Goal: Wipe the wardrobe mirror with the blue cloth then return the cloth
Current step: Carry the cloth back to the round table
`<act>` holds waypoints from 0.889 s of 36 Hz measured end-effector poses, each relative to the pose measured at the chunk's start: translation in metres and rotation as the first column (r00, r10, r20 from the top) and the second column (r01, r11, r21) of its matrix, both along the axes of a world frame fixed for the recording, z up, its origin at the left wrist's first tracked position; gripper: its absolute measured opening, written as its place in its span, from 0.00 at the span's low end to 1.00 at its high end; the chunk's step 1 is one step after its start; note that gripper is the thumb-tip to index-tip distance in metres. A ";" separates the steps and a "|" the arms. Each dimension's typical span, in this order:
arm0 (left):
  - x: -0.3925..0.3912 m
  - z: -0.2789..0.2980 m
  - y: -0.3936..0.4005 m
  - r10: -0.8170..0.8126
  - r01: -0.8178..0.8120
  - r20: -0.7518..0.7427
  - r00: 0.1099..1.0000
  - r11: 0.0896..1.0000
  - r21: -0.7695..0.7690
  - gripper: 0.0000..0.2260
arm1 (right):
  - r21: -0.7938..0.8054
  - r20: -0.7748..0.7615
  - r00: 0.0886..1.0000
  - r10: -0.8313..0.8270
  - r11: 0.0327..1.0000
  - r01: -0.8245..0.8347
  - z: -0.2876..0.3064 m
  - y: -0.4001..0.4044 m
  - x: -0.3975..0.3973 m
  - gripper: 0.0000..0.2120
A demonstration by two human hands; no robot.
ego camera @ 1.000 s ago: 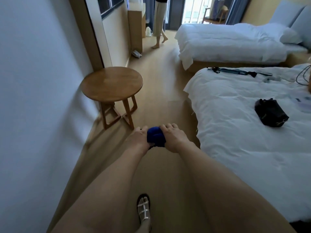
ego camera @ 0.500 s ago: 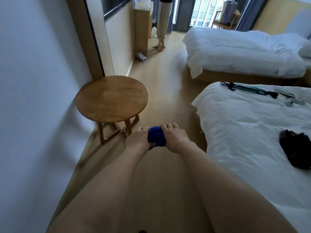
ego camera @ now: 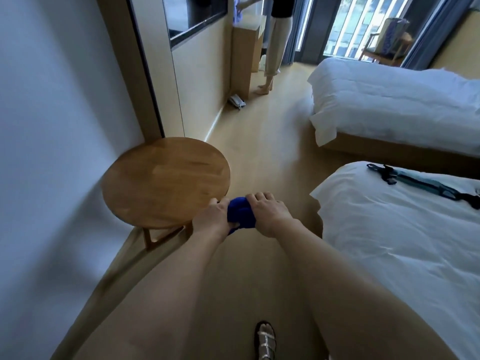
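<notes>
A bunched blue cloth (ego camera: 240, 213) sits between both hands, held out in front of me at waist height. My left hand (ego camera: 211, 219) grips its left side and my right hand (ego camera: 268, 214) covers its right side, fingers curled over it. The hands hover at the near right edge of a round wooden side table (ego camera: 161, 181). No wardrobe mirror shows clearly; a dark glass panel (ego camera: 192, 14) is set in the wall at the upper left.
A white wall (ego camera: 52, 126) runs along the left. Two white beds (ego camera: 405, 245) fill the right, the near one with a dark strap (ego camera: 420, 184) on it. A person (ego camera: 278, 42) stands far down the wooden floor beside a cabinet. My sandalled foot (ego camera: 265, 341) is below.
I have walked forward: the round table has come closer and now lies just left of my hands. The black bag on the near bed has left the view. The cloth stays gripped.
</notes>
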State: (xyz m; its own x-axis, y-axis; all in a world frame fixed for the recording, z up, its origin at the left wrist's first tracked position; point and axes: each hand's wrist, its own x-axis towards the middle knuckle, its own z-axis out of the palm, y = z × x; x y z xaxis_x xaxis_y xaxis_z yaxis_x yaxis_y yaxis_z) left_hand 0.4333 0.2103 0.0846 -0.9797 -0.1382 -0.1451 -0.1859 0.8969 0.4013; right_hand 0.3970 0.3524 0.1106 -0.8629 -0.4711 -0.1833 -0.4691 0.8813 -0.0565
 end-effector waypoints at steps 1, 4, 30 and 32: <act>-0.015 0.002 0.005 0.015 -0.015 -0.004 1.000 1.000 0.005 0.20 | 0.008 -0.003 1.000 0.018 1.000 -0.018 0.002 0.005 -0.017 0.27; -0.059 0.007 0.024 0.047 -0.047 -0.028 0.998 0.999 -0.009 0.20 | 0.023 0.001 0.999 0.041 0.999 -0.041 0.009 0.021 -0.066 0.27; -0.305 -0.038 -0.007 0.310 -0.310 0.034 0.950 0.951 0.009 0.19 | 0.079 0.020 0.943 0.333 0.940 -0.333 -0.029 -0.027 -0.348 0.26; -0.325 -0.039 -0.018 0.318 -0.318 0.024 0.948 0.948 0.007 0.20 | 0.078 0.025 0.937 0.348 0.934 -0.349 -0.027 -0.039 -0.368 0.26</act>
State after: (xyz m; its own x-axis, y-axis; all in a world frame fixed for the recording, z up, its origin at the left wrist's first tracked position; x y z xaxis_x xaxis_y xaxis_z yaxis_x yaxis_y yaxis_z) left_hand 0.1088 0.1921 0.0457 -0.8818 -0.4402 -0.1692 -0.4695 0.7855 0.4031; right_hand 0.0292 0.3138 0.0832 -0.6450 -0.7251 -0.2414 -0.7472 0.6646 0.0004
